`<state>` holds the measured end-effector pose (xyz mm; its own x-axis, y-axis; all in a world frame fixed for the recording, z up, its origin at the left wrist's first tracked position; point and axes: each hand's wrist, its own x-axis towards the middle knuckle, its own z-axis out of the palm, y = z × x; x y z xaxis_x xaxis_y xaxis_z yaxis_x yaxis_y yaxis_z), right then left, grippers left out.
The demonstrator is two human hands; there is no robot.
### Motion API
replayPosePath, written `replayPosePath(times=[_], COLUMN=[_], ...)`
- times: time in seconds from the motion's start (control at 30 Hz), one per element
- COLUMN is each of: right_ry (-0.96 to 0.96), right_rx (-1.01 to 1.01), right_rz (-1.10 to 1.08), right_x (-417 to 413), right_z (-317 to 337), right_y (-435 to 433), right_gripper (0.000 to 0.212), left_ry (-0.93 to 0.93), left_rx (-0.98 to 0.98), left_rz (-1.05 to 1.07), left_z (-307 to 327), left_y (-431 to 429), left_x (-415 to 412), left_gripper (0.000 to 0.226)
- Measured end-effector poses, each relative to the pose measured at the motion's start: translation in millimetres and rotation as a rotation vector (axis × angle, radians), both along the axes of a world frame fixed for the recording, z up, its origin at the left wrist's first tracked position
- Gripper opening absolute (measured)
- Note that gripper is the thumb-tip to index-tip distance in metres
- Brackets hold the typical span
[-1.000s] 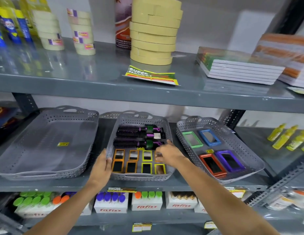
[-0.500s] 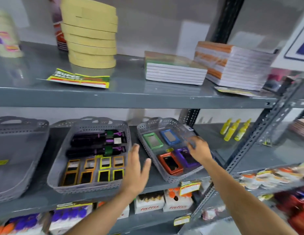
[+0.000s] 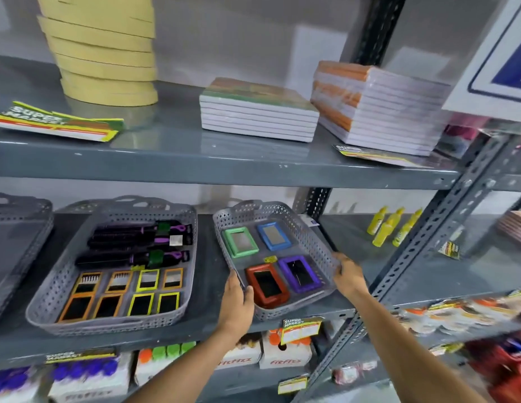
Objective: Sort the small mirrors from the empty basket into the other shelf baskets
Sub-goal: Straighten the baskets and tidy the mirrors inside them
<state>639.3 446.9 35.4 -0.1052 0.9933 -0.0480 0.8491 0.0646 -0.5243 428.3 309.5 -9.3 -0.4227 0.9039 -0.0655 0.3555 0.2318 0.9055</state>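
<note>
On the middle shelf a small grey perforated basket (image 3: 308, 237) holds a green-framed mirror (image 3: 240, 242), a blue one (image 3: 274, 235), a red one (image 3: 267, 284) and a purple one (image 3: 300, 274). My left hand (image 3: 236, 303) grips its near left rim and my right hand (image 3: 348, 276) grips its right rim. To its left, a larger grey basket (image 3: 58, 286) holds black and purple brushes (image 3: 137, 237) at the back and several small orange- and yellow-framed mirrors (image 3: 125, 295) at the front. The empty grey basket (image 3: 17, 228) shows partly at the far left.
The upper shelf carries stacked yellow tape rolls (image 3: 105, 53), two notebook piles (image 3: 256, 112) and a supermarket leaflet (image 3: 55, 122). Yellow bottles (image 3: 393, 226) stand right of the small basket. A slanted metal upright (image 3: 413, 248) crosses at right. Boxed goods fill the lower shelf.
The view has swung right. Both hands left the middle basket; the right hand went to the small basket's right rim first, then the left hand closed on its near left rim.
</note>
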Motion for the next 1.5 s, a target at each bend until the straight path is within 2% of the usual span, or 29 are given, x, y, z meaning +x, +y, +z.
replayPosePath(times=[0.3,0.47,0.53,0.6,0.73,0.87,1.1,1.3,1.5], right_ry=[0.073,0.034,0.000,-0.017,-0.037,-0.094,-0.112,-0.198,-0.144], right_rx=[0.056,0.054,0.170,0.289,0.136,0.086,-0.026,-0.031,-0.039], right_rz=[0.031,0.036,0.025,0.051,0.104,0.186,0.264,0.281,0.243], right_x=[-1.1,-2.1,-10.4,-29.5,-97.6,-160.8,-211.7,-224.1,-227.5], right_z=[-9.6,-11.4,-7.1,2.6,14.6,-1.1,-23.4,-31.3,-30.5], right_y=[-21.4,-24.8,-20.0,-12.3,11.0,26.2,41.8,43.3,42.2], right_gripper=[0.050,0.038,0.032,0.037,0.059,0.080,0.106,0.103,0.090], left_ry=[-0.025,-0.012,0.008,0.030,0.036,0.045,-0.014,0.068,0.083], left_rx=[-0.067,-0.103,-0.087,-0.077,-0.077,-0.051,-0.057,0.001,0.014], left_rz=[0.016,0.024,0.023,0.033,0.059,0.078,0.083,0.050,0.046], left_z=[8.1,8.3,8.7,8.0,8.8,6.6,-6.2,5.3,5.2], left_y=[9.3,7.1,7.5,9.3,7.9,5.6,11.2,6.1,5.1], left_x=[-34.2,-39.9,-38.0,-37.4,-38.6,-40.6,-50.3,-46.2,-44.2], left_gripper=[0.051,0.051,0.052,0.051,0.049,0.046,0.042,0.038,0.037])
